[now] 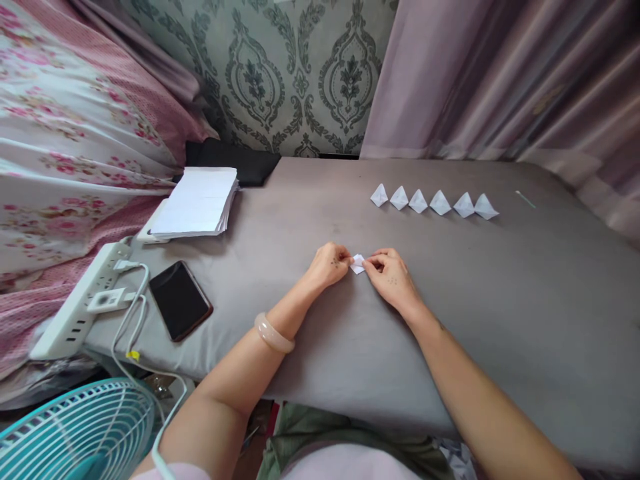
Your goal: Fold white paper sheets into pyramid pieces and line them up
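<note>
A small folded piece of white paper (358, 265) is between my two hands, just above or on the grey cloth. My left hand (331, 264) pinches its left edge, with a pale bangle on that wrist. At its right edge, my right hand (391, 273) grips it with thumb and forefinger. Farther back to the right stands a row of several folded white paper shapes (441, 203), each with a pointed top.
On the left lie a stack of white paper (197, 200), a dark phone (181, 300) and a white power strip (83, 300) with cables. A black flat item (240, 162) rests behind the stack. A turquoise fan (85, 427) is at bottom left. A thin stick (525, 199) lies at right.
</note>
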Demonstrator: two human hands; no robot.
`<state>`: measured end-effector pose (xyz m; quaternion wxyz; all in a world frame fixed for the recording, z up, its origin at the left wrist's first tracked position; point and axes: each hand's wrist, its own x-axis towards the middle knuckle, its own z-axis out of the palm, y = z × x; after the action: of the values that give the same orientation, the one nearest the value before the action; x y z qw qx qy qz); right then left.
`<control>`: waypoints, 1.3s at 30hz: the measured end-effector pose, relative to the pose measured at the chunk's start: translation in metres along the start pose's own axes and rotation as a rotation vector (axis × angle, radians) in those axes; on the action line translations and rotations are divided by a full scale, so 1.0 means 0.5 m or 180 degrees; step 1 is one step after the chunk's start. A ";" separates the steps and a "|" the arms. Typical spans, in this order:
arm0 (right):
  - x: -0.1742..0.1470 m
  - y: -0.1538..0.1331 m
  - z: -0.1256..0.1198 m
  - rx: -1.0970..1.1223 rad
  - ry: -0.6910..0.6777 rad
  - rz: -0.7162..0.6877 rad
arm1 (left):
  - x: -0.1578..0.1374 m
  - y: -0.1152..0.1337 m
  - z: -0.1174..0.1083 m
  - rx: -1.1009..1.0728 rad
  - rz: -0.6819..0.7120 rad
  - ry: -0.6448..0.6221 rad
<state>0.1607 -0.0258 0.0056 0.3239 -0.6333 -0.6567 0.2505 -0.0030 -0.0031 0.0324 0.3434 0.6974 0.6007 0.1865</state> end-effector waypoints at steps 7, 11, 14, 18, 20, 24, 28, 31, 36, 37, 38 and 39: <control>0.010 0.002 0.010 -0.0052 0.0154 0.0151 | 0.012 0.010 0.006 0.0583 -0.0290 0.0019; 0.021 0.003 0.003 -0.0196 0.0087 0.0193 | 0.014 0.028 -0.004 0.0812 -0.0415 -0.0138; 0.038 0.003 -0.009 -0.0439 -0.0251 0.0275 | 0.023 0.037 -0.014 0.0828 -0.0520 -0.0301; 0.069 -0.001 -0.022 -0.0789 -0.0739 0.0310 | 0.042 0.038 -0.029 0.0712 -0.0636 -0.0551; 0.079 -0.005 -0.024 -0.0974 -0.0846 0.0255 | 0.049 0.034 -0.032 0.0608 -0.0659 -0.0646; 0.059 -0.010 -0.017 -0.0910 -0.0677 -0.0436 | 0.048 0.020 -0.025 0.0439 -0.0601 -0.0554; 0.000 -0.018 0.000 -0.1064 -0.0284 -0.1101 | 0.039 0.009 -0.012 0.0304 -0.0521 -0.0202; -0.030 -0.024 0.006 -0.1386 -0.0250 -0.1166 | 0.034 0.004 -0.012 0.0103 -0.0527 -0.0267; -0.017 -0.017 -0.008 -0.1291 -0.0528 -0.1194 | 0.029 -0.009 -0.028 -0.0212 -0.0440 -0.0412; -0.011 -0.014 -0.011 -0.1257 -0.0567 -0.1197 | 0.028 -0.011 -0.030 -0.0234 -0.0423 -0.0428; -0.006 -0.011 -0.014 -0.1226 -0.0604 -0.1197 | 0.027 -0.013 -0.032 -0.0273 -0.0417 -0.0440; -0.001 -0.009 -0.016 -0.1198 -0.0642 -0.1194 | 0.027 -0.014 -0.032 -0.0325 -0.0418 -0.0446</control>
<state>0.1637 -0.0273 0.0142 0.1745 -0.5217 -0.8262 0.1216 -0.0158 0.0142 0.0367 0.4311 0.6494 0.6094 0.1448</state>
